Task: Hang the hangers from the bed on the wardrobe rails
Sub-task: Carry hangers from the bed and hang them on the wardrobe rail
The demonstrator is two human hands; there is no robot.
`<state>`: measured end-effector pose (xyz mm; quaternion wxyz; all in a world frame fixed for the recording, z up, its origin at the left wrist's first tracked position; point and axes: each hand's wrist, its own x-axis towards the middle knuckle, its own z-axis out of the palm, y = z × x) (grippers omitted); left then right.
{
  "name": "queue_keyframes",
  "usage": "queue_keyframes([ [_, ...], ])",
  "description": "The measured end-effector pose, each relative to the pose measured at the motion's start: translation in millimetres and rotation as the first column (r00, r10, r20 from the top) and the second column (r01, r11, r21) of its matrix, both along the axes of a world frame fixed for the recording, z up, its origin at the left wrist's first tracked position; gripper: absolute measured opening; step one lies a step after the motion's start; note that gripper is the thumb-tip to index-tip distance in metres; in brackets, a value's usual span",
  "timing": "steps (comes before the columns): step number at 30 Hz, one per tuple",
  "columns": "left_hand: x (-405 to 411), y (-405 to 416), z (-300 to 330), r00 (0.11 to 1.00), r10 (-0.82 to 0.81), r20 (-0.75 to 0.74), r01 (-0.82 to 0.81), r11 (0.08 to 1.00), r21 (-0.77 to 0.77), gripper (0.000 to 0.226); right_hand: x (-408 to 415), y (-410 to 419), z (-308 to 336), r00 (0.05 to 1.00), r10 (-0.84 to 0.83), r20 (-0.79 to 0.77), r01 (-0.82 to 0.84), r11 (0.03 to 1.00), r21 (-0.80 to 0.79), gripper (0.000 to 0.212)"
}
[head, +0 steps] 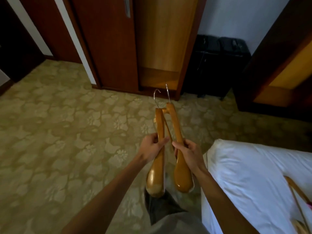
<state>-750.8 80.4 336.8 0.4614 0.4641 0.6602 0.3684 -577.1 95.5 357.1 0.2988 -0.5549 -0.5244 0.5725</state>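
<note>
Hands come first in the head view: the left hand (152, 146) is curled round the shaft of a wooden hanger (157, 156), thumb lying across the front of it, while the right hand (187, 152) grips a second wooden hanger (179, 157) just beside the first. Both hangers are seen nearly edge-on, their broad rounded shoulder ends hanging low toward the camera and their metal hooks (157, 96) pointing up and away — the left one curls over at its tip, the right one shows as a straight silver shank. Thin crossbars run between the two wooden bodies, and near the top the hangers touch or nearly touch; I cannot tell which. They are held in the air above the patterned carpet (59, 132), between the person and the wardrobe (157, 48), whose open compartment shows a pale wooden interior and a low shelf; no rail shows in this frame. A dark brown wardrobe door (108, 44) stands to the left of the opening. To the right of the wardrobe sits a black luggage bag (217, 65) against the wall. At lower right is the bed (244, 174) with white bedding — another wooden hanger (293, 188) lies on it near the frame edge, partly cut off.
</note>
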Motion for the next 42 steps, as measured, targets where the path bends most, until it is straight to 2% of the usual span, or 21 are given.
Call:
queue_keyframes([
  [3, -31, 84, 7, 0.999, 0.027, -0.025, -0.027, 0.999, 0.026, 0.04, -35, 85, 5, 1.0, -0.005, -0.011, 0.006, 0.999, 0.049, 0.021],
  [8, -88, 203, 34, 0.999, 0.026, -0.022, -0.026, 1.0, -0.001, 0.027, -93, 208, 24, 0.993, -0.041, -0.106, 0.044, 0.999, 0.019, 0.018],
  [19, -191, 430, 65, 0.999, 0.035, 0.022, -0.037, 0.995, 0.097, 0.024, -200, 447, 53, 0.996, 0.016, -0.086, -0.004, 0.99, 0.139, 0.012],
  [23, -232, 531, 73, 0.994, 0.051, 0.094, -0.063, 0.989, 0.133, 0.025, -241, 544, 57, 0.995, -0.003, -0.102, 0.021, 0.985, 0.172, 0.009],
  [31, -312, 746, 113, 0.982, -0.035, 0.185, -0.003, 0.98, 0.2, 0.03, -312, 741, 89, 0.98, -0.092, -0.176, 0.122, 0.978, 0.168, 0.009],
  [35, -331, 834, 134, 0.989, -0.037, 0.147, 0.005, 0.976, 0.216, 0.029, -334, 824, 110, 0.969, -0.15, -0.196, 0.187, 0.964, 0.188, 0.016],
  [39, -345, 921, 156, 0.99, -0.062, 0.126, 0.032, 0.973, 0.228, 0.025, -354, 910, 126, 0.973, -0.154, -0.174, 0.192, 0.955, 0.227, 0.009],
  [42, -354, 977, 174, 0.991, -0.077, 0.113, 0.046, 0.965, 0.256, 0.023, -364, 970, 135, 0.97, -0.181, -0.162, 0.217, 0.944, 0.247, 0.014],
])
